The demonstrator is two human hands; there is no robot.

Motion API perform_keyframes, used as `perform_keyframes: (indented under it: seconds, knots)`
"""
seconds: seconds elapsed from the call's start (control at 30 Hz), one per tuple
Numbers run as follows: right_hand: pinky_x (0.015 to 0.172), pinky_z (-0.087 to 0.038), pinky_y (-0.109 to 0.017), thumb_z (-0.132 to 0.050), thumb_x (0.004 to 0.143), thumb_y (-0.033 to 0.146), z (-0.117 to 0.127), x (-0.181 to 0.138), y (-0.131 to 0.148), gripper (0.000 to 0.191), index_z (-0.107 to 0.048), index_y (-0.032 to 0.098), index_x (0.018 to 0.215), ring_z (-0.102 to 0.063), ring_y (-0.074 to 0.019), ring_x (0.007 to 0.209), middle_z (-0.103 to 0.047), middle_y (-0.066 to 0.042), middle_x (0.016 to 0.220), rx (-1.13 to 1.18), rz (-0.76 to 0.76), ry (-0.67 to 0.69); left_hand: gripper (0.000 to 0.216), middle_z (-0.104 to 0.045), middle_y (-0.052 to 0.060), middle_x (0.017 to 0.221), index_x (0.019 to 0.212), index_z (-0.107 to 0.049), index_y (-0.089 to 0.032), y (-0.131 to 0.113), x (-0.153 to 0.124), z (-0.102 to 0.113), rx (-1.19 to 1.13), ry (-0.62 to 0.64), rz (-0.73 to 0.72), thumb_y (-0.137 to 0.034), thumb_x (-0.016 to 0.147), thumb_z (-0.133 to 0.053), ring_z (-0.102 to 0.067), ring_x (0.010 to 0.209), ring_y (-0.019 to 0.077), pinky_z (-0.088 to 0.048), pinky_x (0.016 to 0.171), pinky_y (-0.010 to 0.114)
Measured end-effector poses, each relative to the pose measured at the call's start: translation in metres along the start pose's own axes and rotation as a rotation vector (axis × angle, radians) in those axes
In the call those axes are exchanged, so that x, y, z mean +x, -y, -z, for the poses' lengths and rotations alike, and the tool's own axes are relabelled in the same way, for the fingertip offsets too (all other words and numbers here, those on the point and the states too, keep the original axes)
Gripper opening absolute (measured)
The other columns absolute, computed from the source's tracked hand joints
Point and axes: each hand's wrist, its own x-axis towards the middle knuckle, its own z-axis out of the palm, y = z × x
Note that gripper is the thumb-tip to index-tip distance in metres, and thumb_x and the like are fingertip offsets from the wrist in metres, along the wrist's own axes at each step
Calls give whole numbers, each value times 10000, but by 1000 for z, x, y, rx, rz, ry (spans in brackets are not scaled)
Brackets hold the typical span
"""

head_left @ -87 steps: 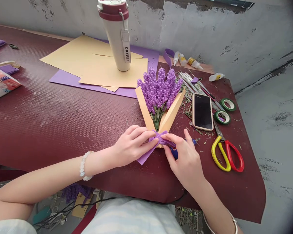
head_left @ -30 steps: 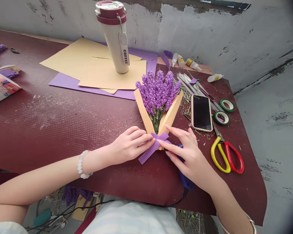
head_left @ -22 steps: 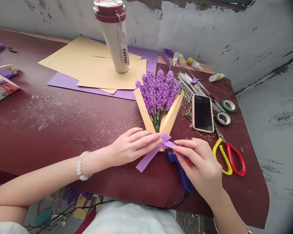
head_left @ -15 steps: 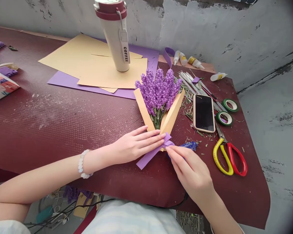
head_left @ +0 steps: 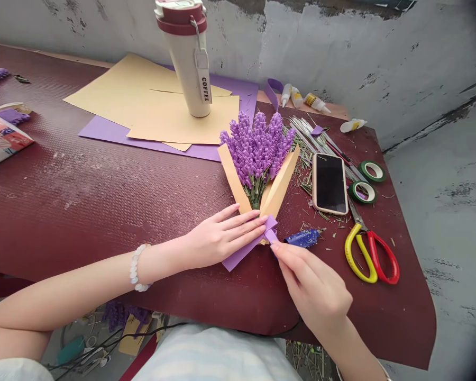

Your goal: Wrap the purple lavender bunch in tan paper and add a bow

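Note:
A paper lavender bouquet (head_left: 257, 149) in a tan paper wrap (head_left: 278, 185) lies on the maroon table (head_left: 83, 201). A purple paper strip (head_left: 241, 254) crosses the wrap's narrow bottom end. My left hand (head_left: 222, 238) lies flat with fingers stretched out, pressing the strip down at the wrap's base. My right hand (head_left: 313, 288) pinches the strip's folded end (head_left: 270, 234) between thumb and fingertips. A blue glue gun (head_left: 303, 238) lies on the table just right of the strip, beyond my right hand.
A coffee tumbler (head_left: 188, 55) stands on tan and purple paper sheets (head_left: 158, 114) behind the bouquet. To the right are a phone (head_left: 329, 182), green tape rolls (head_left: 363, 191), yellow-red scissors (head_left: 371, 254), wire stems (head_left: 313, 135) and small glue bottles (head_left: 301, 99).
My right hand let go of the glue gun, which now lies on the table, and moved to pinch the strip's end. My left fingers flattened over the strip.

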Motion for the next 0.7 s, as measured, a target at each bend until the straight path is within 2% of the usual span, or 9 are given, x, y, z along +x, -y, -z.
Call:
perform_keyframes:
  seconds: [0.17,0.27,0.43,0.5,0.63,0.7]
  knots:
    - [886,-624,-319,-622,877,-30,-7,-12,4,258,-690,68,1105,-754,-221,981,-789,-147,982,15,100,49,438,-524,131,1496,1452,-463,-72,-2,0,-3,-23,-11,18,-147,1047,-315,-398,1461,198,-227,1264,438]
    - [845,-640,-349,-593,884,-36,-8,-11,5,266,-678,72,1112,-758,-236,957,-788,-158,985,-43,139,85,440,-531,146,1490,1456,-452,-45,-2,0,-2,-45,-11,22,-141,1039,-349,-407,1456,209,-212,1267,437]
    - [818,-635,-376,-550,887,-40,-3,-5,5,241,-672,54,1072,-757,-261,905,-786,-166,955,-168,233,143,443,-520,137,1503,1460,-458,-65,-3,1,0,-68,9,32,-139,1029,-387,-393,1464,214,-232,1262,429]
    - [820,-623,-378,-557,888,-37,-4,-5,5,256,-665,46,1104,-746,-260,896,-771,-164,947,-213,180,155,446,-511,135,1510,1463,-455,-64,-3,1,0,-78,5,26,-137,1029,-382,-383,1469,213,-254,1256,420]
    - [822,-594,-348,-574,914,6,-9,-10,3,323,-649,106,1212,-709,-223,904,-713,-131,955,-223,-31,135,459,-522,150,1497,1476,-434,-60,-2,-1,-3,-83,-12,26,-140,1025,-397,-370,1474,211,-311,1234,406]
    - [818,-583,-336,-578,915,8,-12,-12,3,331,-650,120,1218,-696,-215,901,-690,-123,955,-223,-64,114,457,-527,151,1493,1474,-435,-62,-2,-2,-5,-79,-24,32,-137,1025,-398,-370,1473,211,-328,1227,403]
